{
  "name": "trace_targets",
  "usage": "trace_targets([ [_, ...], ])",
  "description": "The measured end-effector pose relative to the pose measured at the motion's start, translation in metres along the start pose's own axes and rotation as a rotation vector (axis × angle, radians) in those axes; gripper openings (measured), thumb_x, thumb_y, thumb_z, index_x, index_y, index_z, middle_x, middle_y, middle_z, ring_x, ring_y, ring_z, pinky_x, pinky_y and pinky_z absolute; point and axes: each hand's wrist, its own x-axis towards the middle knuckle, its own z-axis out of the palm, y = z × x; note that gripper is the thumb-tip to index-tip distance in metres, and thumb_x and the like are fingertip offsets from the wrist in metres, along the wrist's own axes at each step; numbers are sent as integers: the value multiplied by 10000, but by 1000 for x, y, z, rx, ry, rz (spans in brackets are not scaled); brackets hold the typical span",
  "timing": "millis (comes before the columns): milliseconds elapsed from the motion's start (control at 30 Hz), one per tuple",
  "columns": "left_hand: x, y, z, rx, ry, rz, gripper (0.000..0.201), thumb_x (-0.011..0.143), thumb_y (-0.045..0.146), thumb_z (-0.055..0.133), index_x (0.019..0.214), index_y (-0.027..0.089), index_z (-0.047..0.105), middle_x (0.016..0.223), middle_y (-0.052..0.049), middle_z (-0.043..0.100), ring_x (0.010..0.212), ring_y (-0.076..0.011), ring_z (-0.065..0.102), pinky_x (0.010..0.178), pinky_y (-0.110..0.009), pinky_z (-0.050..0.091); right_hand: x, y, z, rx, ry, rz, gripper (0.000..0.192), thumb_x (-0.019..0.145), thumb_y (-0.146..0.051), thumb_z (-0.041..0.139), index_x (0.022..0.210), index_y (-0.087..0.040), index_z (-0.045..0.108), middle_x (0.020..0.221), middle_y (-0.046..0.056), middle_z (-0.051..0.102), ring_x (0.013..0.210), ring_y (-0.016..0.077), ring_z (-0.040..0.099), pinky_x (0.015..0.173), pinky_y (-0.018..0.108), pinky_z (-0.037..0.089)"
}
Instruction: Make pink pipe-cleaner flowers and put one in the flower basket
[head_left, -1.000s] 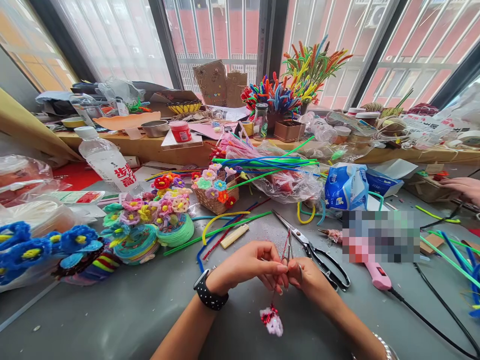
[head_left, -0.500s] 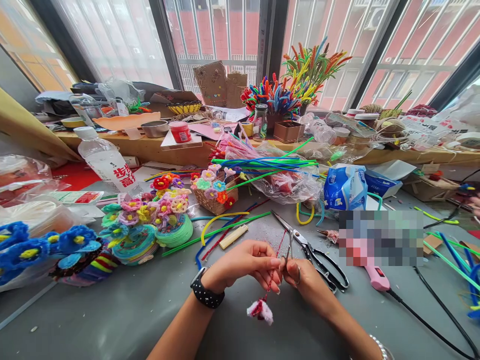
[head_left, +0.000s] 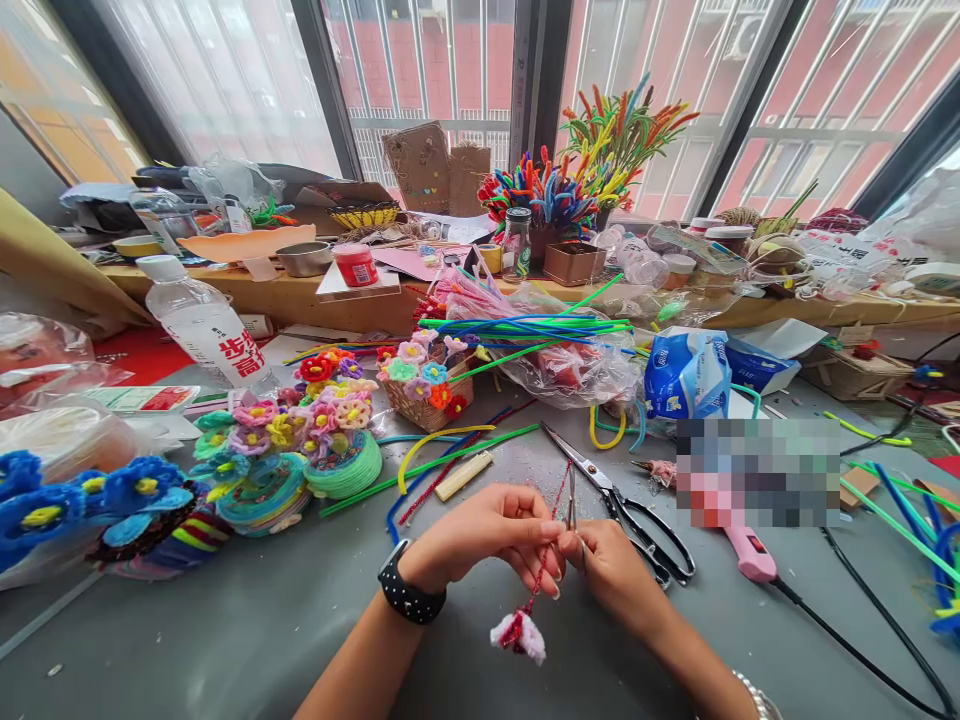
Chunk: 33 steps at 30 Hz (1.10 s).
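Observation:
My left hand [head_left: 495,535], with a dark dotted watch strap on its wrist, pinches a thin red glittery pipe cleaner [head_left: 561,488]. From the lower end of this stem hangs a small pale pink and red fuzzy flower [head_left: 520,636], head down. My right hand [head_left: 615,570] is closed around small metal scissors [head_left: 572,500], whose blades point up and look together beside the stem. The two hands nearly touch. Just beyond the right hand, large black-handled scissors [head_left: 651,535] lie on the grey table [head_left: 247,650].
A pink-handled tool [head_left: 752,553] with a black cord lies at right, partly blurred out. Pipe-cleaner flowers in pots [head_left: 345,465] and a small basket [head_left: 431,402] stand at left. Behind are loose green pipe cleaners [head_left: 525,326], a blue tissue pack [head_left: 687,372] and a water bottle [head_left: 206,325].
The blades of the small scissors, spread apart before, now look closed together. The flower has swung slightly left and down. Both hands stay nearly in place.

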Motion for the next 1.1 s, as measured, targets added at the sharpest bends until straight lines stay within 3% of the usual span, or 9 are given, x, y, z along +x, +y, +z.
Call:
trace_targets([
  [333, 0, 2, -1, 11, -14, -43, 302, 667, 404, 606, 681, 132, 474, 601, 6, 610, 508, -105, 592, 509, -214, 419, 1, 0, -3, -18, -9, -9, 763, 720, -716, 138, 429, -150, 558, 461, 31, 538, 460, 111, 451, 511, 234, 315],
  [600, 1, -3, -3, 19, -25, -50, 309, 655, 411, 612, 691, 142, 464, 594, 3, 615, 511, -128, 605, 490, -218, 420, 1, -1, -4, 42, 3, 37, 758, 682, -751, 157, 335, -163, 486, 350, -5, 396, 380, 83, 361, 488, 229, 311],
  [1100, 0, 3, 1, 71, 70, -16, 317, 659, 417, 606, 673, 150, 435, 617, 7, 616, 516, -102, 587, 488, -201, 420, 0, -2, -2, 268, -51, 66, 775, 646, -777, 57, 511, -156, 501, 462, -38, 286, 447, 87, 251, 459, 233, 230],
])
